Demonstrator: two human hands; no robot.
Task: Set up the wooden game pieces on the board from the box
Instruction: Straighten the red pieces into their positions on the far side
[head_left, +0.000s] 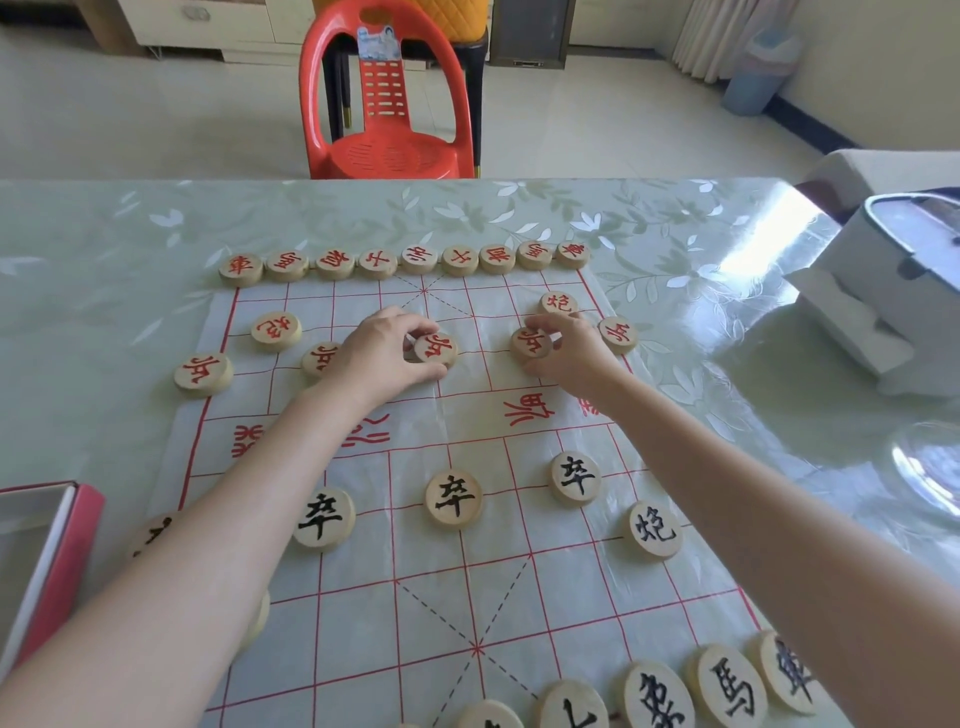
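1. Nine red back-row pieces (418, 259) are lined along the far edge of the board (467, 571), with two red cannons (276, 330) and five red soldiers (202, 373) before them.
2. The middle soldier (436, 349) is pinched by the left hand (384, 353), and its right neighbour (530, 343) by the right hand (566, 353).
3. Three black soldiers (453, 499) and one black cannon (652, 530) are seen whole.
4. Open room is left along the river band; the box (62, 561) lies off the board's left edge.

- This is a room in a home, likely a living or dining room.
- The table (156, 234) has a glossy, floral-printed cover.
- A red plastic chair (387, 104) stands just beyond the table's far edge.
- A pale tiled floor (130, 119) spreads out beyond the table.
- Far beyond the table are a cream cabinet (208, 26) to the left and curtains (727, 36) with a light-blue bin (758, 73) to the right.
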